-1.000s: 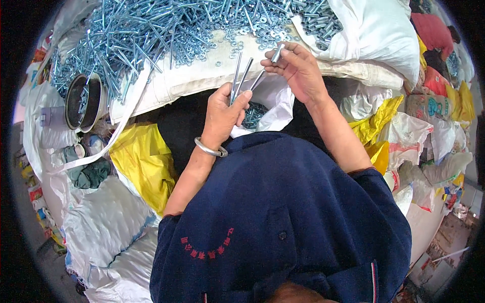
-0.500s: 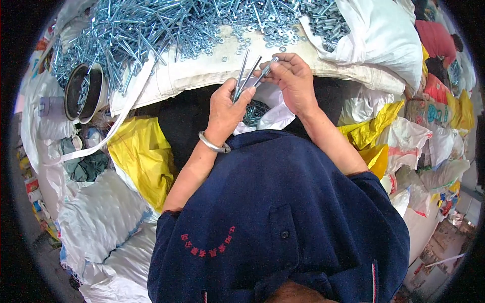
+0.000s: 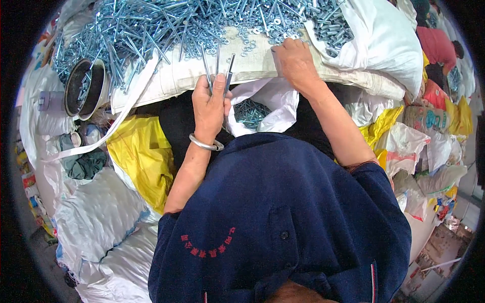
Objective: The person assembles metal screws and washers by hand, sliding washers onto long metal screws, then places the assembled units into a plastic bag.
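My left hand [image 3: 209, 103] is closed round several long, thin metal bolts [image 3: 217, 63], which stand up from its fingers. On the rightmost one sits a wider metal sleeve [image 3: 228, 81]. My right hand [image 3: 298, 63] reaches over the edge of the white cloth [image 3: 252, 63], its fingers bent down at the washers [image 3: 278, 33]. Its fingertips are hidden, so whatever they pinch cannot be made out. Beyond both hands lies a big heap of loose bolts [image 3: 151, 25]. Short sleeves [image 3: 331, 33] lie piled to the right of the washers.
An open white bag [image 3: 288, 108] with metal parts inside sits between my legs. A round dark-lined container [image 3: 78, 91] stands at the left. A stuffed white sack [image 3: 389, 40] lies far right, and yellow sacks [image 3: 141, 156] lie beside me. Another person [image 3: 437, 48] is at the far right.
My hands have moved apart. The right has let go of the sleeve and bolt and gone forward to the washers; the left has shifted slightly left and nearer, still holding the bolts.
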Action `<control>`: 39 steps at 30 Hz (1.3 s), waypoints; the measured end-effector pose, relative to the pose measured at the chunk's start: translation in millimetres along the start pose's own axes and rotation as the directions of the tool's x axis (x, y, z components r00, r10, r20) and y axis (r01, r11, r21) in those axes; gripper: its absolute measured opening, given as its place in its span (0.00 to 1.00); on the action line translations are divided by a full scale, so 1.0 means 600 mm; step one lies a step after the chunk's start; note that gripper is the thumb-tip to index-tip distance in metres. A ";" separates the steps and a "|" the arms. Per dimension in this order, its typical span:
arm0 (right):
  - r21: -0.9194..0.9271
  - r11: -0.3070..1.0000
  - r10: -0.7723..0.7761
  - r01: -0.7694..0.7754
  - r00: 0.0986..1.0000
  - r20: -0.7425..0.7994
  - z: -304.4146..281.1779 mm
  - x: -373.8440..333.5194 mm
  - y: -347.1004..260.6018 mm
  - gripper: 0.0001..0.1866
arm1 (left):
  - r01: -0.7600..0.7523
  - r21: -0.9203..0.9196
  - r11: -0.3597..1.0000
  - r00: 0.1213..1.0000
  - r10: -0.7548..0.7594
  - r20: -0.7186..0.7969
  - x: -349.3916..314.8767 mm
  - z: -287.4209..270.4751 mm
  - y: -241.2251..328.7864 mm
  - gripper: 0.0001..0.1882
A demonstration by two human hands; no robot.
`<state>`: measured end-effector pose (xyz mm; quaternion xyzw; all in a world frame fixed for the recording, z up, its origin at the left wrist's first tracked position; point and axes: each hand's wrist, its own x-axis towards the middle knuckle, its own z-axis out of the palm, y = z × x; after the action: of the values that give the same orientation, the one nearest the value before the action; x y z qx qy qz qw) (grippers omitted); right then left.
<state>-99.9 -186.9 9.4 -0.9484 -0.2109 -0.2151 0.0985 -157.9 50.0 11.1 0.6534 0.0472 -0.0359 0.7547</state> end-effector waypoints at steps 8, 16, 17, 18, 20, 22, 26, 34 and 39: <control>0.198 0.976 -0.092 0.085 0.996 0.022 0.030 0.007 -0.013 0.13 | 0.013 -0.038 0.999 1.000 -0.013 -0.003 -0.002 -0.007 -0.003 0.17; 0.251 0.968 0.014 -0.026 0.999 0.051 0.039 0.020 -0.016 0.09 | 0.012 -0.093 0.996 0.999 -0.017 -0.049 0.005 -0.014 0.000 0.16; 0.289 0.955 0.048 -0.059 0.998 0.045 0.041 0.021 -0.015 0.09 | 0.020 -0.090 0.996 0.999 -0.023 -0.036 0.005 -0.014 0.000 0.16; 0.290 0.955 0.047 -0.059 0.998 0.046 0.041 0.023 -0.013 0.09 | 0.027 -0.087 0.996 0.999 -0.029 -0.023 0.005 -0.014 0.001 0.16; 0.349 0.931 0.075 -0.108 0.992 0.105 0.036 0.030 -0.006 0.07 | 0.026 -0.076 0.997 0.999 -0.028 -0.022 0.003 -0.018 -0.002 0.16; 0.327 0.942 0.025 -0.075 0.988 0.154 0.025 0.046 -0.004 0.06 | 0.024 -0.066 0.998 0.999 -0.026 -0.020 0.003 -0.020 -0.004 0.15; 0.220 0.975 -0.068 0.012 0.966 0.249 0.033 0.066 0.004 0.05 | 0.013 -0.083 0.996 0.999 -0.015 -0.029 0.003 -0.024 -0.003 0.14; 0.336 0.941 -0.111 -0.036 0.905 0.410 0.021 0.100 0.014 0.06 | 0.049 -0.107 0.993 0.996 -0.056 -0.063 -0.002 -0.035 -0.006 0.14; 0.418 0.907 -0.104 -0.048 0.937 0.333 0.027 0.111 0.005 0.07 | 0.048 -0.091 0.995 0.998 -0.051 -0.033 -0.002 -0.033 -0.006 0.14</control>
<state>-38.4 -161.2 24.9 -0.9246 -0.2801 0.0050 0.2581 -160.1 68.9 4.7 0.6179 0.0781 -0.0410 0.7813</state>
